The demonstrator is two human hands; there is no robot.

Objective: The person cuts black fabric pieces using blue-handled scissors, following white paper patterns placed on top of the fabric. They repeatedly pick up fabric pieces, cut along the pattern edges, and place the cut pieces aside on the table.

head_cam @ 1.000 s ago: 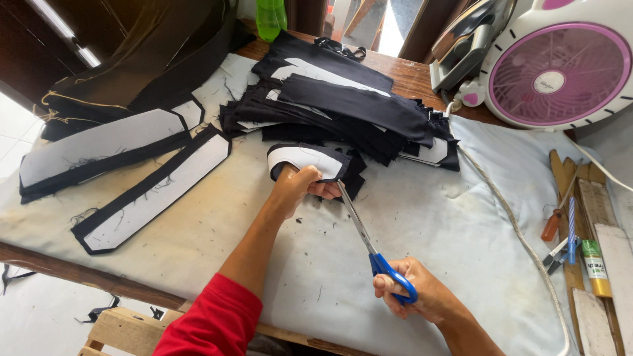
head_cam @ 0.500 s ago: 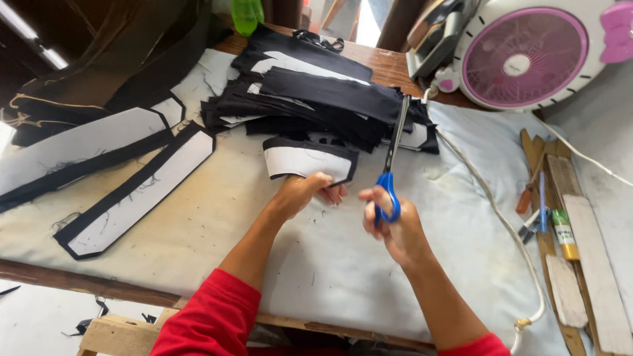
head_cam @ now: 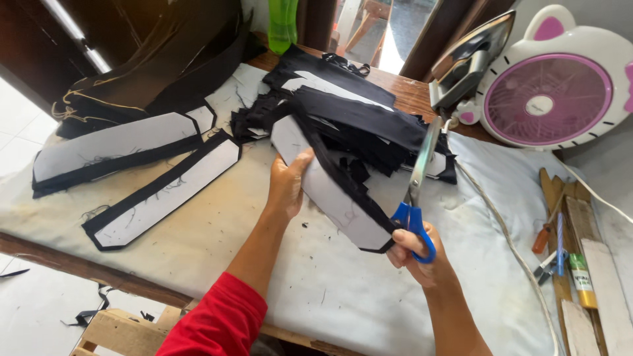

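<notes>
At the middle of the tabletop [head_cam: 217,257], the left hand [head_cam: 288,186] grips a white fabric piece with black edging [head_cam: 330,191], thumb on top and fingers tucked under, lifting it off the cloth so the long edge faces the other hand. The right hand [head_cam: 417,254] is closed through the blue handles of the scissors [head_cam: 414,198], whose blades point up and away along the black border of the piece, touching or just beside it; whether they bite into the cloth cannot be told. Held up like this, the piece is taut enough for the blades to follow its edge.

Just behind it lies a heap of black fabric [head_cam: 356,118], crowding the far side. Two finished white panels [head_cam: 132,165] lie well apart to the left, with bare cloth between them and the hands. To the right, a white cord [head_cam: 508,244] runs across the tabletop, near the right wrist. Beyond it stand an iron [head_cam: 468,62] and a pink fan [head_cam: 550,99], and screwdrivers [head_cam: 550,244] lie on wooden slats at the right edge.
</notes>
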